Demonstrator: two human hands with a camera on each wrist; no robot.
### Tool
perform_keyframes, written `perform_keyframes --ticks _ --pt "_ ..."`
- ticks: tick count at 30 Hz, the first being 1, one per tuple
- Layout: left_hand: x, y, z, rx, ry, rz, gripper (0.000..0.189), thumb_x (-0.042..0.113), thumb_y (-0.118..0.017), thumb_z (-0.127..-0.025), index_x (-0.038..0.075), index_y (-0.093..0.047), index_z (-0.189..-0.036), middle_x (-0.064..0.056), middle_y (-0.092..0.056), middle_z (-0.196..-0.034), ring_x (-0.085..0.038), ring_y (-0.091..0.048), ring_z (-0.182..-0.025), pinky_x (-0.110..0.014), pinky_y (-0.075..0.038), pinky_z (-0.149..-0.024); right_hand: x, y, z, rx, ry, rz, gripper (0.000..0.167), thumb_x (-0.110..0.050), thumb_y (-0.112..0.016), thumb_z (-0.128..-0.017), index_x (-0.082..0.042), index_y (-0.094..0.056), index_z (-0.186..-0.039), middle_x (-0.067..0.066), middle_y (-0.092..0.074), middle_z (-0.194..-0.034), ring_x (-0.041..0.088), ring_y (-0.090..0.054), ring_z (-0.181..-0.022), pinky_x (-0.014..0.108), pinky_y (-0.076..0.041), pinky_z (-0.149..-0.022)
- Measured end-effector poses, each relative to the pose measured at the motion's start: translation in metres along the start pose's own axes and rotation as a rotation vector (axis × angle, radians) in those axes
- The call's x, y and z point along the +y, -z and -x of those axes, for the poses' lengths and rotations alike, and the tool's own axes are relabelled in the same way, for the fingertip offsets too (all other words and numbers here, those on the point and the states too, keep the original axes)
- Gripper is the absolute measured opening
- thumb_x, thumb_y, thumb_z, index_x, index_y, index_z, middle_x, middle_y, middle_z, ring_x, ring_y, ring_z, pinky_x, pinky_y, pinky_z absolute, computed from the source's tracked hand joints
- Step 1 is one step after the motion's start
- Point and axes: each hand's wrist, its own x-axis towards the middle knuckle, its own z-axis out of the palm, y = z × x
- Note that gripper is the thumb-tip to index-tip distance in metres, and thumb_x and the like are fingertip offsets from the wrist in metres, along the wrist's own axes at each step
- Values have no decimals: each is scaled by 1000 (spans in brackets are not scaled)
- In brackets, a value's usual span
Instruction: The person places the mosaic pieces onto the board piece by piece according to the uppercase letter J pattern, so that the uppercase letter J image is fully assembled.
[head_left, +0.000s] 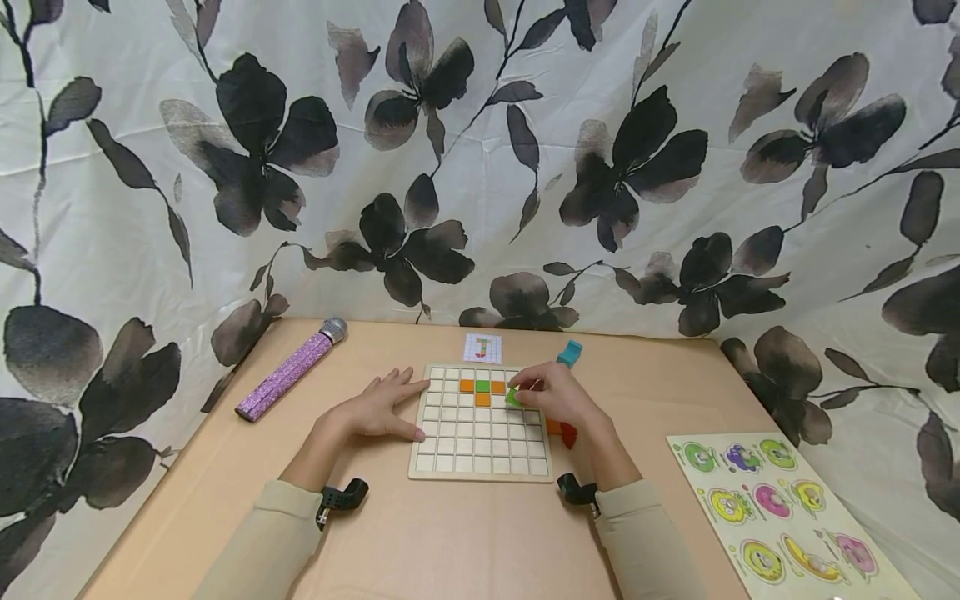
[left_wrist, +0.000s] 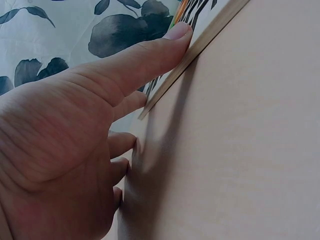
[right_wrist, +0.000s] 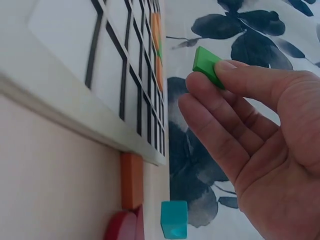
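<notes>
A white grid board (head_left: 480, 462) lies on the table with orange tiles (head_left: 483, 400) and a green tile (head_left: 482, 386) set in its upper cells. Between thumb and fingers, my right hand (head_left: 558, 393) pinches another green tile (right_wrist: 206, 64) above the board's upper right part. My left hand (head_left: 375, 407) spreads its fingers at the board's left side. Its thumb (left_wrist: 170, 42) touches the board's edge, and the other fingertips rest on or near the table. Behind the board lies a small card (head_left: 482, 348) with a coloured pattern on a grid.
Right of the board are a teal block (head_left: 570, 353), an orange block (right_wrist: 131, 181) and a red piece (head_left: 569, 436). A glittery purple microphone (head_left: 292, 371) lies at the left. A fruit picture sheet (head_left: 787, 508) covers the right front. A floral curtain (head_left: 480, 167) hangs behind the table.
</notes>
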Motion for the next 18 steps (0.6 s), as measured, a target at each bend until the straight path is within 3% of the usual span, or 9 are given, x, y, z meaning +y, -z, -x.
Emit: perform_keyframes --ticks 18 --pt "3 0 1 -7 2 7 99 54 -83 -83 14 -39 -162 -29 -13 -171 -51 -5 -159 -67 -2 -128 -9 -24 -14 -41 70 -18 19 -5 -75 -93 -5 -81 -111 3 -76 -94 15 -65 -77 22 -59 -67"
